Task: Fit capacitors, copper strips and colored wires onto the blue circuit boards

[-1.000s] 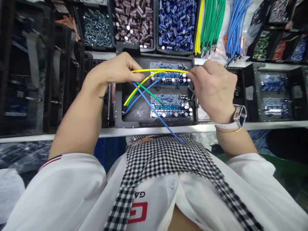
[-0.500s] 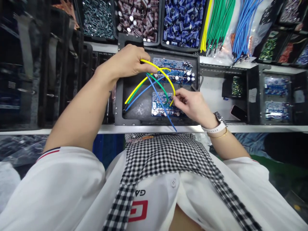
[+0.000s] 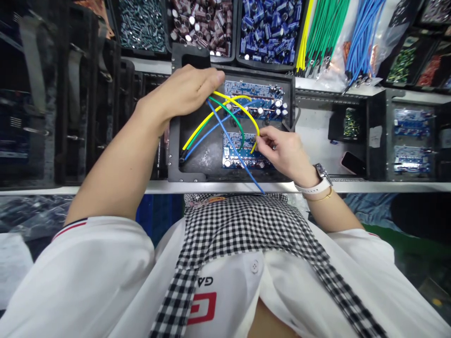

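Observation:
My left hand is closed around the upper ends of a yellow, a green and a blue wire at the tray's upper left. My right hand pinches the yellow wire close to its free end, just over the lower circuit board. The green wire curves down to that board. The blue wire slants across it, past the tray's front edge. Another wire bundle, yellow, green and blue, runs from the upper circuit board to the lower left of the black tray.
Behind the tray stand bins of small metal parts, brown capacitors and blue capacitors. Loose green wires and blue wires lie at the back right. A phone and another tray with boards are to the right.
My left hand has shifted slightly left, its thumb now turned up and pressed to the fingers. My right hand stays on the yellow wire, nearly in place.

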`<action>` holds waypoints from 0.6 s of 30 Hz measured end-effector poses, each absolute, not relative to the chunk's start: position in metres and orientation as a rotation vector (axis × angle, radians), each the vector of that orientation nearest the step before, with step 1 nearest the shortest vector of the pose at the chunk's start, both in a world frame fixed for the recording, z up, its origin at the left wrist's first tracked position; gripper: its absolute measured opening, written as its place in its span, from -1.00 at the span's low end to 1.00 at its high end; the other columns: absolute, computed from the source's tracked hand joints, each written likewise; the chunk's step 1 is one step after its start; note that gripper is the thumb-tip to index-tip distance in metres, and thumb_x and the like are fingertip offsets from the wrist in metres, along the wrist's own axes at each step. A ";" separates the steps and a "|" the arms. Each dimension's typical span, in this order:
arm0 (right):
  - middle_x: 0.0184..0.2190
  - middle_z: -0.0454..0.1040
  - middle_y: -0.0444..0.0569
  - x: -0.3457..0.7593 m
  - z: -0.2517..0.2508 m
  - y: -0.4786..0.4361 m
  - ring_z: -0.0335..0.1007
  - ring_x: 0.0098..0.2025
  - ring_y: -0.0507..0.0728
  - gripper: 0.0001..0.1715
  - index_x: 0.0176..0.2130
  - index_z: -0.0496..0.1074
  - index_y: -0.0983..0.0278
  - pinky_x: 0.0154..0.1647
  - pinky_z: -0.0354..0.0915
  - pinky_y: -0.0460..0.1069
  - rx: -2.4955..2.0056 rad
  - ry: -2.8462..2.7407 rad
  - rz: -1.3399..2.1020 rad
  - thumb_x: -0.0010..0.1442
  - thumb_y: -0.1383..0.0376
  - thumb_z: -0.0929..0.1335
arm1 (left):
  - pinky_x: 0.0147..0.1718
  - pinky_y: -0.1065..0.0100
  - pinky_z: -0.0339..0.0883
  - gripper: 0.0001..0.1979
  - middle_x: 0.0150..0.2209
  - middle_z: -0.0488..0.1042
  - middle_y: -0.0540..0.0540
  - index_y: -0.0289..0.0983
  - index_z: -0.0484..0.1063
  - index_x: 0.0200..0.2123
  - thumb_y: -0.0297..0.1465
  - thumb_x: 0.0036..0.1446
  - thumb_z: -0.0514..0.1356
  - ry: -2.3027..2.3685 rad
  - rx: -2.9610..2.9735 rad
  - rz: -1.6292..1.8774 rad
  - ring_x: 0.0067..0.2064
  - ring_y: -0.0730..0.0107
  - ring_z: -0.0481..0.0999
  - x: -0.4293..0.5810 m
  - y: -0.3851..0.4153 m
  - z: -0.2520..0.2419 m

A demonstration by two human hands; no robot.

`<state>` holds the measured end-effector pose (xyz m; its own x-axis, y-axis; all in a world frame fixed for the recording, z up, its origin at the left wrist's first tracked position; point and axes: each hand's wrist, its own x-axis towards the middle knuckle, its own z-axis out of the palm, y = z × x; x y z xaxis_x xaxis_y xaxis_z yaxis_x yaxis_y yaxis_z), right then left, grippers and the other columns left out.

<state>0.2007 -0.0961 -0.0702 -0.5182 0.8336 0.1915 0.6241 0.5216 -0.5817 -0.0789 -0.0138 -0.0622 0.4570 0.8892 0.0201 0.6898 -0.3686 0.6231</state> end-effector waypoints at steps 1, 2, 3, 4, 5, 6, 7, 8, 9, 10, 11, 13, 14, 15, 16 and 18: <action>-0.41 0.56 -0.11 0.200 -0.071 -0.097 0.46 -0.42 0.02 -0.87 -0.23 0.46 0.24 -0.34 0.29 -0.09 -1.192 -2.303 0.620 0.32 0.29 0.31 | -0.10 0.15 0.18 -0.54 -0.23 0.52 -0.09 -0.11 0.46 -0.11 -0.05 0.36 -0.16 1.335 2.222 0.480 -0.19 0.15 0.39 -0.078 -0.016 -0.061; -0.41 0.56 -0.10 0.199 -0.071 -0.097 0.46 -0.42 0.03 -0.88 -0.23 0.46 0.24 -0.34 0.29 -0.09 -1.197 -2.294 0.619 0.32 0.29 0.31 | -0.11 0.17 0.20 -0.57 -0.19 0.52 -0.09 -0.11 0.44 -0.04 -0.09 0.37 -0.15 1.351 2.256 0.483 -0.18 0.17 0.41 -0.076 -0.018 -0.059; -0.42 0.56 -0.11 0.198 -0.071 -0.098 0.46 -0.42 0.03 -0.88 -0.22 0.46 0.24 -0.33 0.29 -0.08 -1.203 -2.288 0.619 0.32 0.29 0.31 | -0.12 0.19 0.22 -0.60 -0.17 0.53 -0.08 -0.12 0.41 0.01 -0.15 0.36 -0.13 1.356 2.262 0.496 -0.18 0.19 0.43 -0.074 -0.020 -0.058; -0.42 0.56 -0.11 0.198 -0.072 -0.098 0.46 -0.42 0.03 -0.88 -0.23 0.46 0.23 -0.33 0.29 -0.08 -1.212 -2.284 0.618 0.32 0.29 0.31 | -0.12 0.22 0.24 -0.63 -0.17 0.54 -0.07 -0.14 0.39 0.04 -0.21 0.35 -0.10 1.348 2.236 0.523 -0.18 0.22 0.45 -0.073 -0.022 -0.057; -0.42 0.56 -0.11 0.197 -0.072 -0.099 0.46 -0.42 0.04 -0.88 -0.23 0.46 0.23 -0.33 0.29 -0.08 -1.221 -2.283 0.613 0.32 0.28 0.31 | -0.11 0.25 0.26 -0.65 -0.18 0.54 -0.06 -0.14 0.39 0.04 -0.26 0.34 -0.08 1.333 2.203 0.553 -0.18 0.25 0.46 -0.071 -0.024 -0.056; -0.43 0.56 -0.11 0.197 -0.072 -0.099 0.46 -0.43 0.04 -0.87 -0.23 0.46 0.23 -0.34 0.29 -0.07 -1.230 -2.281 0.602 0.32 0.28 0.31 | -0.11 0.28 0.27 -0.67 -0.19 0.54 -0.05 -0.15 0.40 0.03 -0.29 0.33 -0.07 1.315 2.172 0.580 -0.17 0.28 0.47 -0.070 -0.026 -0.056; -0.43 0.56 -0.10 0.197 -0.073 -0.099 0.46 -0.43 0.04 -0.86 -0.22 0.46 0.23 -0.34 0.29 -0.07 -1.234 -2.285 0.591 0.33 0.27 0.30 | -0.10 0.30 0.28 -0.68 -0.20 0.54 -0.05 -0.16 0.42 0.01 -0.31 0.33 -0.06 1.301 2.146 0.603 -0.16 0.30 0.48 -0.069 -0.027 -0.056; -0.43 0.56 -0.10 0.197 -0.073 -0.099 0.46 -0.43 0.05 -0.85 -0.21 0.46 0.24 -0.34 0.29 -0.07 -1.232 -2.294 0.582 0.33 0.27 0.30 | -0.10 0.32 0.28 -0.68 -0.19 0.54 -0.06 -0.16 0.43 -0.01 -0.30 0.34 -0.06 1.295 2.121 0.621 -0.15 0.31 0.48 -0.068 -0.028 -0.057; -0.42 0.56 -0.09 0.197 -0.072 -0.099 0.46 -0.42 0.05 -0.85 -0.19 0.47 0.24 -0.34 0.29 -0.06 -1.222 -2.313 0.581 0.34 0.26 0.30 | -0.11 0.33 0.28 -0.67 -0.18 0.54 -0.06 -0.17 0.44 -0.01 -0.27 0.35 -0.06 1.297 2.098 0.631 -0.16 0.32 0.48 -0.067 -0.028 -0.057; -0.39 0.58 -0.08 0.197 -0.071 -0.099 0.48 -0.41 0.06 -0.84 -0.18 0.47 0.24 -0.32 0.30 -0.06 -1.198 -2.345 0.593 0.35 0.26 0.30 | -0.13 0.34 0.28 -0.64 -0.18 0.54 -0.07 -0.18 0.45 -0.02 -0.24 0.37 -0.08 1.306 2.079 0.630 -0.17 0.32 0.48 -0.067 -0.029 -0.057; -0.35 0.59 -0.07 0.197 -0.069 -0.099 0.49 -0.37 0.07 -0.83 -0.16 0.48 0.23 -0.29 0.31 -0.05 -1.159 -2.386 0.618 0.36 0.26 0.30 | -0.14 0.34 0.28 -0.60 -0.18 0.54 -0.09 -0.20 0.46 -0.02 -0.19 0.38 -0.10 1.323 2.069 0.614 -0.18 0.32 0.47 -0.066 -0.029 -0.058; -0.25 0.61 -0.04 0.196 -0.062 -0.103 0.52 -0.26 0.10 -0.81 -0.14 0.49 0.23 -0.20 0.34 -0.02 -1.103 -2.431 0.646 0.37 0.25 0.29 | -0.18 0.32 0.27 -0.51 -0.20 0.55 -0.11 -0.22 0.49 -0.07 -0.10 0.39 -0.14 1.370 2.094 0.543 -0.21 0.29 0.48 -0.064 -0.029 -0.058; -0.22 0.61 -0.01 0.196 -0.058 -0.106 0.53 -0.20 0.12 -0.79 -0.14 0.50 0.23 -0.15 0.34 -0.01 -1.115 -2.415 0.634 0.38 0.24 0.28 | -0.20 0.31 0.26 -0.47 -0.21 0.55 -0.13 -0.24 0.50 -0.11 -0.07 0.38 -0.16 1.396 2.123 0.496 -0.21 0.26 0.48 -0.063 -0.030 -0.058; -0.20 0.61 0.00 0.196 -0.052 -0.110 0.52 -0.17 0.13 -0.77 -0.14 0.51 0.24 -0.12 0.34 0.00 -1.145 -2.389 0.616 0.39 0.23 0.28 | -0.22 0.30 0.25 -0.44 -0.22 0.55 -0.14 -0.25 0.51 -0.14 -0.04 0.38 -0.16 1.421 2.156 0.449 -0.21 0.24 0.49 -0.063 -0.030 -0.057; -0.21 0.60 0.01 0.196 -0.047 -0.115 0.52 -0.18 0.13 -0.75 -0.14 0.51 0.25 -0.13 0.33 0.00 -1.184 -2.367 0.603 0.39 0.21 0.28 | -0.23 0.29 0.23 -0.43 -0.23 0.55 -0.15 -0.25 0.52 -0.17 -0.02 0.37 -0.17 1.444 2.188 0.413 -0.21 0.22 0.50 -0.062 -0.030 -0.057; -0.28 0.60 -0.02 0.196 -0.036 -0.126 0.50 -0.27 0.11 -0.74 -0.18 0.52 0.24 -0.24 0.30 0.00 -1.225 -2.416 0.634 0.36 0.15 0.32 | -0.24 0.28 0.22 -0.40 -0.24 0.54 -0.16 -0.25 0.52 -0.17 0.00 0.37 -0.19 1.475 2.242 0.374 -0.20 0.19 0.50 -0.062 -0.031 -0.056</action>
<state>0.1957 -0.1255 -0.0356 -0.5608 0.8204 0.1114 0.6600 0.5242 -0.5381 -0.0620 -0.0308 -0.0562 0.3982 0.9172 -0.0104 0.8016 -0.3425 0.4900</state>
